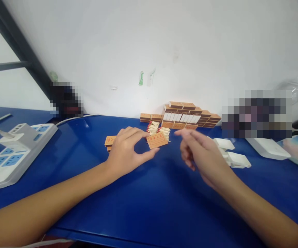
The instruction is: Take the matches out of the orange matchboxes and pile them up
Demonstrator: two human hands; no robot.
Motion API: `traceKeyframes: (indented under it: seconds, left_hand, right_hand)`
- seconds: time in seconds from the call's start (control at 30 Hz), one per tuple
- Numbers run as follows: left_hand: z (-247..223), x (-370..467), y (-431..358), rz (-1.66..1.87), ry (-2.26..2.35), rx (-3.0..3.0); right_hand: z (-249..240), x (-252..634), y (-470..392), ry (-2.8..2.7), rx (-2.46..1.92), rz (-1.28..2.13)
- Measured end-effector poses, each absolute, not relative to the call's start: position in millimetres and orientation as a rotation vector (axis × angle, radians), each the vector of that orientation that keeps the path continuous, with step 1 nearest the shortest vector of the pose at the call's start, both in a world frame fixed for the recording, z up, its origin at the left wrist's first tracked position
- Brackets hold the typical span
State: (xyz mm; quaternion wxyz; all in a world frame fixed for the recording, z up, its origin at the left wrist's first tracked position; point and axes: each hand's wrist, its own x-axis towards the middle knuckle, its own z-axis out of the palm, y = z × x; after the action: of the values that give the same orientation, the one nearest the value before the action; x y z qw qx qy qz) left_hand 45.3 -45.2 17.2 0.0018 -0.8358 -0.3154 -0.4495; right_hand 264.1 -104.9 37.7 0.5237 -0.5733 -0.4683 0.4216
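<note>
My left hand point(124, 148) grips an orange matchbox point(157, 140) by its edges, between thumb and fingers. Red and black print covers the box's upper face. Just behind it lie loose matches point(153, 128) with red heads, in two bunches. More matchboxes point(110, 140) are stacked beside my left hand, partly hidden by it. To the right, my right hand point(200, 151) hovers open, slightly blurred, its index finger stretched toward the matches and the other fingers bent. Nothing shows in its fingers. Against the wall stands a stepped stack of matchboxes point(190, 115), some with white sides.
A white power strip point(39, 151) with blue sockets and a plugged-in charger lies on the left. White blocky pieces point(238, 160) sit right of my right hand, with a white box point(269, 148) farther right. The blue table point(144, 206) meets a pale wall point(128, 44).
</note>
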Motion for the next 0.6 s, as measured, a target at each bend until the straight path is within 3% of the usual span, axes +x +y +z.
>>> traceKeyframes:
  seconds: [0.07,0.2,0.37,0.53,0.6]
  left_hand:
    - [16.9,45.4,-45.0,-1.411,-0.977,-2.606]
    - [17.7,45.9,-45.5,-1.389,-0.969,-2.610]
    - [17.4,45.9,-45.5,-1.345,-0.998,-2.591]
    - [15.7,45.0,-44.8,-1.331,-0.960,-2.603]
    - [15.9,44.8,-44.6,-1.326,-0.968,-2.606]
  right_hand:
    - [35.9,263.2,-104.4,-1.041,-1.344,0.949]
    - [31.7,259.2,-106.4,-1.263,-1.323,1.208]
    - [30.1,257.9,-108.2,-1.087,-1.299,0.857]
    - [30.7,257.8,-110.6,-1.322,-1.285,1.164]
    - [31.3,259.6,-109.0,-1.219,-1.276,1.085]
